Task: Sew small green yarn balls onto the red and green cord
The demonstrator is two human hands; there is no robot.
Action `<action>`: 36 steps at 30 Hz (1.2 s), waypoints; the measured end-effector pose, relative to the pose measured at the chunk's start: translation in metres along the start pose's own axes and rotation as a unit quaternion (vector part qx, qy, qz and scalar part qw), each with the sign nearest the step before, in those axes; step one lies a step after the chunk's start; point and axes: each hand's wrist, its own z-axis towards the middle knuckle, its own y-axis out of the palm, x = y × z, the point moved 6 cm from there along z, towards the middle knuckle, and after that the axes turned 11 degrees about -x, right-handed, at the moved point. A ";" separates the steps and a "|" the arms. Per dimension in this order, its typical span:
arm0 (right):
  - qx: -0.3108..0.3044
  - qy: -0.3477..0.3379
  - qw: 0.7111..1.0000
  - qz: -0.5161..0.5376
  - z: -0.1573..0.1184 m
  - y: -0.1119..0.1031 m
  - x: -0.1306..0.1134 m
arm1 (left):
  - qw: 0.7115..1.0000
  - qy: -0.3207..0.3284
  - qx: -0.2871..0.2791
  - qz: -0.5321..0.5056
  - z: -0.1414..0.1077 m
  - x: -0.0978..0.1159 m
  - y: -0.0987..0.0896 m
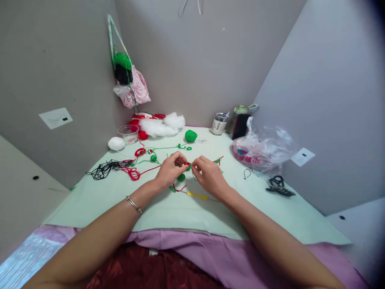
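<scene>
Over the middle of the table my left hand point(172, 169) is closed on a small red and green yarn piece point(188, 165). My right hand point(207, 173) meets it from the other side, with fingers pinched at the same piece. Just below my left fingers is a green yarn ball shape point(181, 177). A yellow-handled crochet hook point(197, 196) lies on the table in front of my hands, with red and green yarn ends by its tip. Another small green ball point(153, 158) rests left of my left hand.
Red yarn point(131, 173) and a black yarn tangle point(110, 168) lie at left. White stuffing point(162, 125), a clear tub point(129, 135) and a green yarn ball point(190, 136) stand behind. To the right are a plastic bag point(261, 150), a can point(219, 124) and a black hair claw point(279, 186).
</scene>
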 end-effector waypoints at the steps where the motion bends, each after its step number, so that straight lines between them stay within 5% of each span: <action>1: -0.007 0.009 0.999 0.032 0.001 -0.001 0.002 | 1.000 0.006 0.009 0.002 0.000 0.001 -0.002; 18: -0.055 0.007 0.977 0.204 0.003 0.005 0.005 | 0.949 0.268 0.072 0.150 -0.017 0.038 -0.006; 26: -0.089 0.024 0.954 0.285 0.003 0.005 0.004 | 0.971 0.207 0.068 0.094 -0.012 0.029 -0.008; 36: -0.173 0.080 0.863 0.468 0.003 0.009 0.005 | 0.994 0.099 0.049 -0.022 -0.005 0.016 -0.008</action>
